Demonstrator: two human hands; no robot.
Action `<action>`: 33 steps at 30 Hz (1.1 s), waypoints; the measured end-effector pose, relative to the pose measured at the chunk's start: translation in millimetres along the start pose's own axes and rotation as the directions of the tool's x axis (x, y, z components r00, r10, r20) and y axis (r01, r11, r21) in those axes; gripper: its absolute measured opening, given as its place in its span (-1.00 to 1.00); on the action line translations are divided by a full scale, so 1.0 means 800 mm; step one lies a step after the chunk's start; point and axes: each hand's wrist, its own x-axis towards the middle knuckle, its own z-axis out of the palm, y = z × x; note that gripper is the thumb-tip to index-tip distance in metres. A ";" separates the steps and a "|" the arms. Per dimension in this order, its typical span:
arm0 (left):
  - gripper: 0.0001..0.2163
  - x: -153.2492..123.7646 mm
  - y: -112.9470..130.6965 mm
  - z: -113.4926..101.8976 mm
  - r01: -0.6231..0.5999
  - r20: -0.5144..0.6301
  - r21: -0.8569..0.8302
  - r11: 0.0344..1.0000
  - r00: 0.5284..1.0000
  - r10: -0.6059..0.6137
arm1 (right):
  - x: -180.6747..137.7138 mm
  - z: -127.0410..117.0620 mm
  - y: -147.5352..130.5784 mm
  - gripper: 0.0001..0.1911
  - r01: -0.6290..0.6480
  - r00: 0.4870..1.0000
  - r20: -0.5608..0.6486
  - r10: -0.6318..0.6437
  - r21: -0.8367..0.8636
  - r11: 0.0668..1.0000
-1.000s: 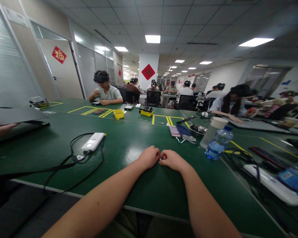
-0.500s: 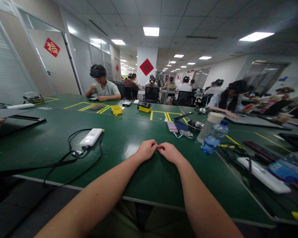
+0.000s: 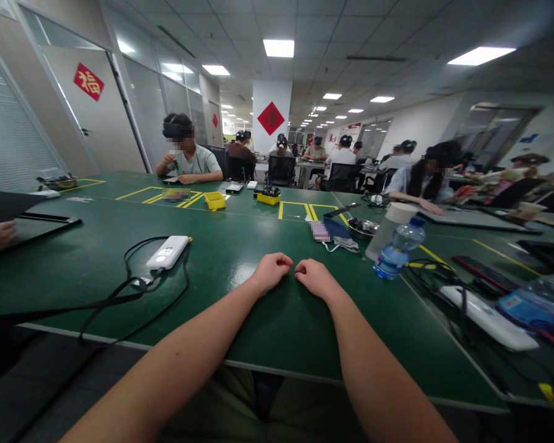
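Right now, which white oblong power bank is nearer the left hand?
The white oblong power bank left of the left hand; the other power bank lies far right, beyond the right hand.

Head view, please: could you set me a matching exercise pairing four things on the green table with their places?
Things:
1 white power bank
2 water bottle
3 yellow tray
4 left hand

Places:
A far side, by the yellow tape lines
B fingers curled, next to the right hand
C right of both hands
D left of both hands, beside a black cable

Pairs: 1-D, 2-C, 3-A, 4-B
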 end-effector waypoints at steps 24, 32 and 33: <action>-0.83 0.003 -0.011 0.002 0.025 0.000 -0.256 0.966 1.000 -0.026 | 0.004 0.013 -0.003 -0.77 -0.158 0.982 0.073 0.175 0.826 0.542; -0.83 0.003 -0.008 0.001 0.090 0.031 -0.412 0.907 0.996 -0.085 | 0.004 0.009 -0.004 -0.79 -0.218 0.963 0.112 0.244 0.856 0.468; -0.83 0.003 -0.007 0.000 0.101 0.035 -0.421 0.901 0.995 -0.095 | 0.004 0.009 -0.005 -0.79 -0.227 0.960 0.114 0.255 0.851 0.473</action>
